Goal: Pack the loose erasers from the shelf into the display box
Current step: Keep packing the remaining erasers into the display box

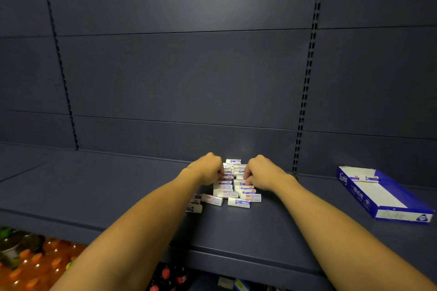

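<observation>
Reaching in from the near edge, two bare forearms cross the dark shelf (118,186) toward a cluster of loose erasers (233,190) at its middle. Left hand (208,169) sits at the cluster's left side, fingers curled down onto the erasers there. Right hand (262,173) sits at the right side, fingers likewise curled onto the pile. Which single eraser each hand pinches, cannot tell; the fingertips are hidden among the pieces.

Erasers: white blocks in white-and-blue sleeves, roughly two rows running from near to far, packed close and partly under the hands. Exact count not possible; well over a dozen show. Three lie apart at the near left, beside the left forearm, and one lies at the near end of the rows.

Display box (387,198): one, blue and white, open top, lying far to the right on the same shelf, well apart from the cluster. Two erasers show inside at its far end.

Between cluster and box: bare shelf, crossed only by the right forearm. A slotted upright (307,82) runs down the back panel just right of the right hand.

Below the shelf, near left: orange bottle caps (35,264), many, blurred.
</observation>
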Demonstrator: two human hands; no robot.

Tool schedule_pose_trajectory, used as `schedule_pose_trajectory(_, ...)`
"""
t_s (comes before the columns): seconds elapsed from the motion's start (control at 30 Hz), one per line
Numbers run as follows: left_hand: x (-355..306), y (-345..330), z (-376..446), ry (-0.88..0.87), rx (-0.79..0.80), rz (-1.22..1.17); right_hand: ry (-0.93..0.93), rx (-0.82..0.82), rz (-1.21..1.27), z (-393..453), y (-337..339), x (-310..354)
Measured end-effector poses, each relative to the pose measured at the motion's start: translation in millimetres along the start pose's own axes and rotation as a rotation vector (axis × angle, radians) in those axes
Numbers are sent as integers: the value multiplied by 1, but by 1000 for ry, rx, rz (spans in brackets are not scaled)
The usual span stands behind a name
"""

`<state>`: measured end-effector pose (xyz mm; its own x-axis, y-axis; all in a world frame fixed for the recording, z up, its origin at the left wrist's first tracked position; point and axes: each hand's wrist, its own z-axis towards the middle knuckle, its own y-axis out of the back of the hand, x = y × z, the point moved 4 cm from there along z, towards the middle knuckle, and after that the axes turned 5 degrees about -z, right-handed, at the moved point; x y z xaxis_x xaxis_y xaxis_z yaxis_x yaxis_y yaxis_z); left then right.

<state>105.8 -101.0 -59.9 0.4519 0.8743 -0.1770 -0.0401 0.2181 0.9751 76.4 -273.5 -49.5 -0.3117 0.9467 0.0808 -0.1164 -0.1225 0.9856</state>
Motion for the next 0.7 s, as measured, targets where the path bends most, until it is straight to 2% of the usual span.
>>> schedule_pose_trajectory(0.33,-3,40,-5,23,-133,31,-62,-111,-23,-6,31,-12)
schedule_pose_trajectory(0.7,-43,65,2,-26,-221,135,-231,-174,-90,-47,72,-28)
